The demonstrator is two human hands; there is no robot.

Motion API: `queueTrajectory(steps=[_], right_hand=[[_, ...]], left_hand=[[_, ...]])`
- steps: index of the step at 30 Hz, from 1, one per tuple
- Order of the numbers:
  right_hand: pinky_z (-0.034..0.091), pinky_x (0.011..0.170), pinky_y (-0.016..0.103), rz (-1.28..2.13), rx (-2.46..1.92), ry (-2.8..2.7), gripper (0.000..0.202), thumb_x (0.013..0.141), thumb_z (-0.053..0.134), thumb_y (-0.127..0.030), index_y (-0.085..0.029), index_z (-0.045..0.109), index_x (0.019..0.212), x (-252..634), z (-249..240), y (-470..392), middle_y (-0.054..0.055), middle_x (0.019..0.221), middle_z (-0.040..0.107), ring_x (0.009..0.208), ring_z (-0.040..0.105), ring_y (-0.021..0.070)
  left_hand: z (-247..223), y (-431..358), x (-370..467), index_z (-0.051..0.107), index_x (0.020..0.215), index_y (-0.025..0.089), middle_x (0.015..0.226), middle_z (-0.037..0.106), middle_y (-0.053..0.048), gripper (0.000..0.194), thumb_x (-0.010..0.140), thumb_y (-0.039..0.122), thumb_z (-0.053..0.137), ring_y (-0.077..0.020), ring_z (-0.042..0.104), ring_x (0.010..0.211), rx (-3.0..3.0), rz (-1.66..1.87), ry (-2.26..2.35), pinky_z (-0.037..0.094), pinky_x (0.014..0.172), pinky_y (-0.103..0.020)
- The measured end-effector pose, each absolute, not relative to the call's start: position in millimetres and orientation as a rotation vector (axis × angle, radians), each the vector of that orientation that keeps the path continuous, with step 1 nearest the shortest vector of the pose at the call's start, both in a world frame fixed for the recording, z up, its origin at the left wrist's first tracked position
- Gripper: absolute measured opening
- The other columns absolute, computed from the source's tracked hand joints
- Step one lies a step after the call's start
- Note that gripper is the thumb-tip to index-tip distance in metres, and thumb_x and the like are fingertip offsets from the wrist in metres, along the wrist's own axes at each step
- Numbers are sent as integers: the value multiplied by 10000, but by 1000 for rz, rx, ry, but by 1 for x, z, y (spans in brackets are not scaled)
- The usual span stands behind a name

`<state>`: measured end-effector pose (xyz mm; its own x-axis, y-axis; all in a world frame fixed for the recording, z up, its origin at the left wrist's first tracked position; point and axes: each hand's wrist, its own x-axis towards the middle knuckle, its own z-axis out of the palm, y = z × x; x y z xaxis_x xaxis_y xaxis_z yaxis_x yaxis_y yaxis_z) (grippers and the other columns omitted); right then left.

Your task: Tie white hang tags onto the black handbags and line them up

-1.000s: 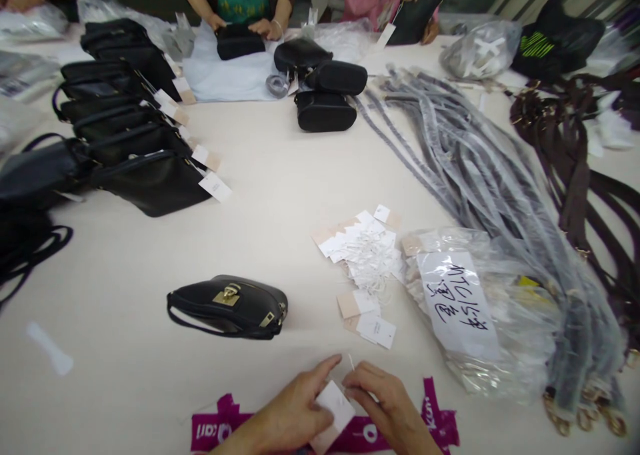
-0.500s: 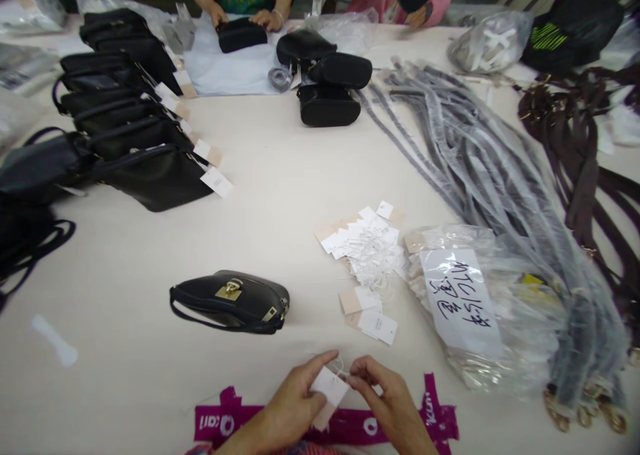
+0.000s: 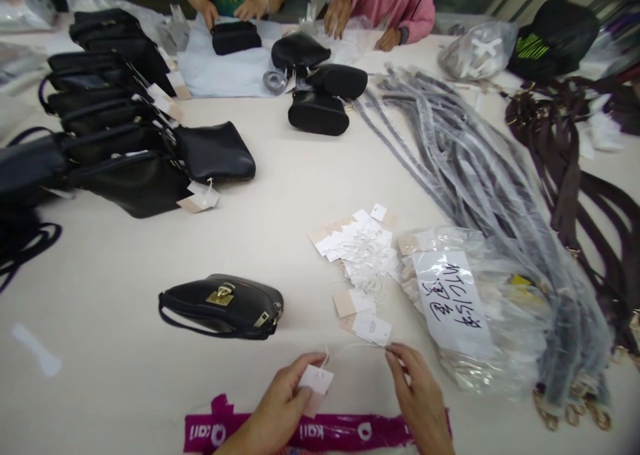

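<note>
Cord [image 3: 363, 345] now runs drawn out, the left hand [image 3: 285, 395] pinching a white tag [image 3: 318, 379] above the near edge of the tabletop [image 3: 125, 388], the right hand [image 3: 415, 381], farther off than moments earlier, pinching the cord, apparently straightened for handling.

Open lane: bare table [image 3: 280, 221] between buckled handbag [image 3: 220, 301] and tag pile [image 3: 357, 245], running forward to the black pouches [image 3: 319, 115]. Left blocked farther up by bag row [image 3: 135, 191]; right blocked by plastic bag [image 3: 520, 328], wrapped straps [image 3: 475, 155]. String [image 3: 363, 345] spans gap between hands.
</note>
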<state>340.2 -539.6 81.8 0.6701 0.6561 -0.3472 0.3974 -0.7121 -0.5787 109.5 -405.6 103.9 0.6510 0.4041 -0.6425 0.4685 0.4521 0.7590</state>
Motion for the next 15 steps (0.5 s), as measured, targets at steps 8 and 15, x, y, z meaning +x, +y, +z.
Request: queueTrajectory(steps=[8, 15], right_hand=[[521, 752, 322, 1485, -1767, -607, 378, 858, 577, -557, -207, 705, 920, 257, 108, -494, 24, 798, 710, 788, 648, 228], [536, 805, 312, 1448, -1745, -637, 395, 902, 515, -556, -216, 715, 924, 255, 94, -496, 45, 846, 739, 850, 673, 241]], left_hand=[[96, -417, 107, 383, 1501, 247, 1544, 436, -58, 616, 896, 157, 462, -217, 404, 1418, 1330, -21, 817, 260, 1208, -418], [92, -414, 101, 277, 1544, 234, 1581, 366, -86, 831, 767, 67, 520, -245, 346, 1450, 1246, -13, 797, 232, 1209, -436]])
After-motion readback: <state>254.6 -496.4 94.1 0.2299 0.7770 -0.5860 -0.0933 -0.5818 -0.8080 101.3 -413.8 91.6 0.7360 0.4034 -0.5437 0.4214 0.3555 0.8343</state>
